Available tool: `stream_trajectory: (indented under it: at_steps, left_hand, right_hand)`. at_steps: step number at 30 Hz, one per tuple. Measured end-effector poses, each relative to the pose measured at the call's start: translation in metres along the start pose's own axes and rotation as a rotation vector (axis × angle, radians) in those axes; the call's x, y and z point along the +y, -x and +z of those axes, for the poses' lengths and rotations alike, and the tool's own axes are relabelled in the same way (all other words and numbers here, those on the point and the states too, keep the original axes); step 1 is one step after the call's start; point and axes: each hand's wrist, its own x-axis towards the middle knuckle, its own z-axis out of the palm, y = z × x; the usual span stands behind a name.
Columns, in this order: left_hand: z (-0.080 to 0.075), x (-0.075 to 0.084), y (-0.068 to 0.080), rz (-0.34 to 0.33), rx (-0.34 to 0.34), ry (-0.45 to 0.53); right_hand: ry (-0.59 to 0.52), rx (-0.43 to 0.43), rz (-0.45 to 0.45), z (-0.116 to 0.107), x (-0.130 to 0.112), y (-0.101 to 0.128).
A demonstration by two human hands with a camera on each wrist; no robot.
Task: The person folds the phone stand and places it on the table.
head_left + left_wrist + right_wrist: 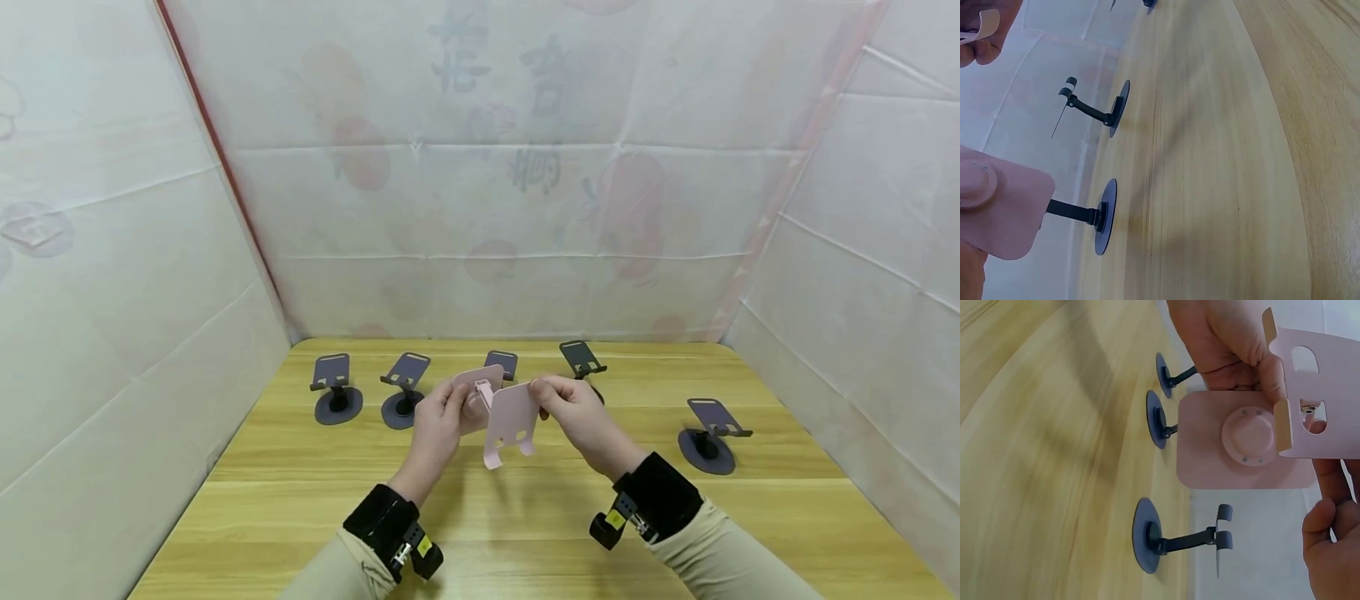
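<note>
Pale printed sheeting [487, 208] hung behind a wood-grain table [525, 537] that filled the lower frame. Fingers of the left hand [437, 425] gripped the flat base of a pink phone stand [513, 412], while the right hand [581, 421] pinched the upper edge of its slotted plate, thumb on the near face. The stand was held above the table, at the lower centre of the head view. It looked light and stiff, its thin plates probably smooth enough to slide under a loose pinch; the hinged arm [485, 393] between them might swing. The broad base seemed the surest hold, with the plate's rim for the second hand, clear of the curled lips. Farther out stood five dark stands [337, 404], four across the middle, left to centre-right, and one at lower right.
</note>
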Motion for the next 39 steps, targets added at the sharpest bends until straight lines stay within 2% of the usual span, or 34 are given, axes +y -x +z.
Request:
stream_trajectory:
  at_steps: [5, 12, 22, 26, 29, 33, 39]
  left_hand:
    - [-0.001, 0.001, 0.001, 0.064, 0.006, -0.021]
    - [-0.003, 0.004, 0.002, 0.122, -0.022, -0.059]
    - [-0.002, 0.005, 0.004, 0.276, -0.014, -0.110]
    - [-0.002, 0.009, 0.005, 0.311, -0.108, 0.005]
    - [-0.002, 0.011, 0.006, 0.329, -0.150, 0.046]
    - [-0.001, 0.010, 0.007, 0.373, -0.093, -0.049]
    - [-0.001, 0.012, 0.008, 0.406, -0.090, -0.059]
  right_hand:
    - [-0.004, 0.017, 0.021, 0.002, 0.001, 0.001]
    - [0.011, 0.027, 0.026, 0.004, 0.003, 0.002]
    - [0.013, 0.032, 0.056, 0.006, 0.009, -0.002]
    - [0.003, 0.027, 0.068, 0.007, 0.011, -0.003]
    - [0.003, 0.020, 0.078, 0.008, 0.013, -0.004]
    - [0.016, 0.015, 0.089, 0.009, 0.014, -0.005]
    - [0.035, 0.010, 0.103, 0.011, 0.015, -0.007]
